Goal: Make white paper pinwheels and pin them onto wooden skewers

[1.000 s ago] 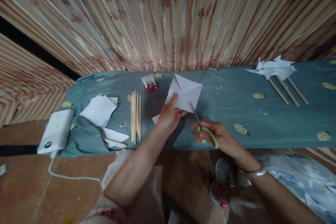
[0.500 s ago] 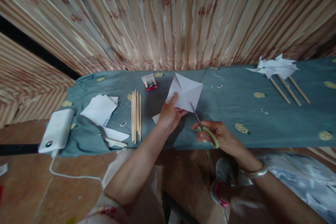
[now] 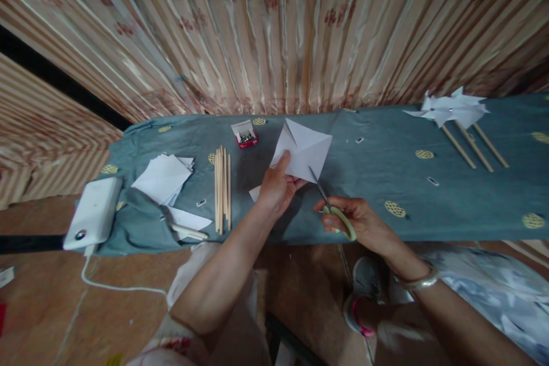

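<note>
My left hand (image 3: 278,189) pinches a white paper square (image 3: 306,146) by its near left side, thumb on top and fingers beneath. A slit runs inward from the paper's far corner. In my right hand (image 3: 351,218) are scissors (image 3: 338,218) with light green handles, their blades at the paper's near corner. Another piece of white paper (image 3: 254,193) lies partly hidden beneath my left hand. Just left of that hand, several wooden sticks (image 3: 222,191) lie side by side. A small red and white box (image 3: 246,136) stands open beyond, with shiny metal pieces inside.
A stack of white paper (image 3: 163,177) lies on the green cloth (image 3: 373,166) at left, near a white power bank (image 3: 94,211) with a cable. Folded paper and a whitish pen-like item (image 3: 191,233) sit by the front edge. Paper pinwheels (image 3: 457,108) on sticks lie far right.
Almost nothing differs. The scissors and my right hand hold nearly the same position at the paper's near corner, and my left hand keeps its grip.
</note>
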`<action>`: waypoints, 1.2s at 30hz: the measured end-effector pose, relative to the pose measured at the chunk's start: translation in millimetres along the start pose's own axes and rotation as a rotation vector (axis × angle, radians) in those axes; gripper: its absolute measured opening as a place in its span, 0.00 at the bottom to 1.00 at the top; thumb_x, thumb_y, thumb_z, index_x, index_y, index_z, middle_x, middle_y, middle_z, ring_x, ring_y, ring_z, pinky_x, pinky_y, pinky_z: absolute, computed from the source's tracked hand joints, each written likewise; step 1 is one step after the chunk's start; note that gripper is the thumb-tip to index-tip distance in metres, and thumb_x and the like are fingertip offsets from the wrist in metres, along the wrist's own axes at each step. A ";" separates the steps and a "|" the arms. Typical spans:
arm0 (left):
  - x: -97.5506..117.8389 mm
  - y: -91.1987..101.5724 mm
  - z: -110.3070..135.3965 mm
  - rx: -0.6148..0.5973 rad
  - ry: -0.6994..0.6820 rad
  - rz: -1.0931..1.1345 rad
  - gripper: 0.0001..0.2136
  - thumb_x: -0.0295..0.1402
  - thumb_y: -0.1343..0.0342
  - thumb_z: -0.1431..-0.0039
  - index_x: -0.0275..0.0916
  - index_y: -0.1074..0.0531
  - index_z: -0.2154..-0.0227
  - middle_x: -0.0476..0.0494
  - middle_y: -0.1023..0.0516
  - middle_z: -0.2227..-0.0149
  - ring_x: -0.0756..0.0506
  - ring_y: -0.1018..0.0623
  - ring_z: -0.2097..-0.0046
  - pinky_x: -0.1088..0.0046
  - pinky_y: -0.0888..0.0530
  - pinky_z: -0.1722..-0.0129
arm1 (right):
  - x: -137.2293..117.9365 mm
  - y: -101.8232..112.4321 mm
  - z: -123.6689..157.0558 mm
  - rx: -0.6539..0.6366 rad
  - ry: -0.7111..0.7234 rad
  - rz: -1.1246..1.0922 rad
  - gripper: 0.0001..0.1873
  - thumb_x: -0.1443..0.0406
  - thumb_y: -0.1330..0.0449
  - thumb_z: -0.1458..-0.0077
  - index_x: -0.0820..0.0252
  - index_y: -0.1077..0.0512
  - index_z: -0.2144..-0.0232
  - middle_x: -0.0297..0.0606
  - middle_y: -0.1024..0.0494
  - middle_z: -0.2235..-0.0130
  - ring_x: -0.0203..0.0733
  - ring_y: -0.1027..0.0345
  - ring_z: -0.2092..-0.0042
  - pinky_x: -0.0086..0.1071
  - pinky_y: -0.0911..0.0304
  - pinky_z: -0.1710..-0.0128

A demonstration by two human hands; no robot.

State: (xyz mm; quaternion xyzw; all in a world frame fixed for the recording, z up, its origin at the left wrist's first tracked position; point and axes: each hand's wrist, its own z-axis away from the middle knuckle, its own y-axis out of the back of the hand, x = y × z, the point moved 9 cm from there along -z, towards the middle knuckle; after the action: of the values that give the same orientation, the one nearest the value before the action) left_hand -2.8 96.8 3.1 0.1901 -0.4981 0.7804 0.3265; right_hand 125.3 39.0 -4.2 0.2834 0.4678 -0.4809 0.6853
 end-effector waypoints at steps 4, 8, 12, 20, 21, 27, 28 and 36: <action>0.9 -2.0 0.4 -0.013 0.001 -0.005 0.08 0.33 0.47 0.35 0.33 0.28 0.61 0.41 0.18 0.68 0.43 0.18 0.58 0.58 0.27 0.46 | 0.1 -0.3 -0.5 -0.001 0.005 0.004 0.27 0.47 0.28 0.66 0.60 0.26 0.69 0.27 0.31 0.79 0.31 0.38 0.77 0.27 0.40 0.78; 0.4 -2.0 0.9 -0.012 0.001 0.006 0.08 0.32 0.49 0.34 0.33 0.28 0.63 0.43 0.19 0.71 0.45 0.18 0.63 0.61 0.26 0.48 | 1.4 0.0 -0.7 0.014 -0.005 -0.002 0.28 0.47 0.27 0.67 0.61 0.26 0.70 0.27 0.32 0.79 0.30 0.38 0.77 0.26 0.41 0.77; -3.7 -1.4 1.5 -0.012 0.014 -0.005 0.07 0.32 0.45 0.36 0.32 0.27 0.65 0.44 0.19 0.72 0.47 0.19 0.67 0.63 0.25 0.50 | 1.0 -0.2 -0.4 0.009 0.006 0.011 0.29 0.46 0.27 0.68 0.61 0.26 0.70 0.27 0.31 0.79 0.30 0.38 0.76 0.26 0.41 0.77; -5.8 -3.0 3.2 -0.016 0.023 -0.023 0.08 0.33 0.46 0.36 0.32 0.27 0.65 0.45 0.20 0.73 0.48 0.20 0.70 0.63 0.24 0.52 | -2.3 1.6 0.1 0.023 0.025 0.023 0.28 0.46 0.28 0.67 0.60 0.25 0.70 0.29 0.29 0.79 0.31 0.37 0.77 0.27 0.39 0.77; -5.6 -3.2 3.5 -0.015 0.024 -0.022 0.08 0.32 0.47 0.35 0.32 0.27 0.65 0.45 0.20 0.73 0.48 0.20 0.70 0.64 0.24 0.52 | -1.9 1.7 0.0 0.027 0.021 0.012 0.28 0.46 0.27 0.67 0.60 0.25 0.70 0.28 0.30 0.79 0.31 0.37 0.77 0.26 0.39 0.78; -5.1 -2.0 3.1 -0.007 0.024 -0.006 0.07 0.33 0.44 0.37 0.33 0.27 0.64 0.44 0.19 0.71 0.46 0.19 0.65 0.60 0.26 0.49 | 0.4 2.0 -1.4 0.042 0.010 -0.013 0.27 0.47 0.27 0.68 0.59 0.25 0.71 0.27 0.30 0.80 0.30 0.38 0.78 0.26 0.40 0.79; -5.1 -1.6 2.8 -0.006 0.023 -0.004 0.07 0.33 0.44 0.37 0.33 0.27 0.64 0.44 0.19 0.71 0.46 0.19 0.66 0.60 0.26 0.49 | 1.0 2.3 -1.6 0.047 0.006 -0.015 0.27 0.47 0.27 0.68 0.59 0.25 0.71 0.27 0.30 0.79 0.30 0.38 0.78 0.26 0.40 0.79; -10.1 -2.2 3.8 -0.015 0.038 -0.025 0.09 0.32 0.47 0.35 0.32 0.27 0.67 0.45 0.21 0.72 0.49 0.21 0.72 0.63 0.24 0.53 | -0.8 1.6 -1.6 0.038 0.024 0.004 0.27 0.47 0.27 0.67 0.60 0.26 0.70 0.28 0.29 0.79 0.31 0.37 0.77 0.26 0.40 0.78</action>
State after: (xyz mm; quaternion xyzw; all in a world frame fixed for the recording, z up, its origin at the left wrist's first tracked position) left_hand 5.9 90.8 -0.2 0.1790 -0.4951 0.7760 0.3473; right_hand 126.1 41.3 -4.1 0.3028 0.4663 -0.4850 0.6751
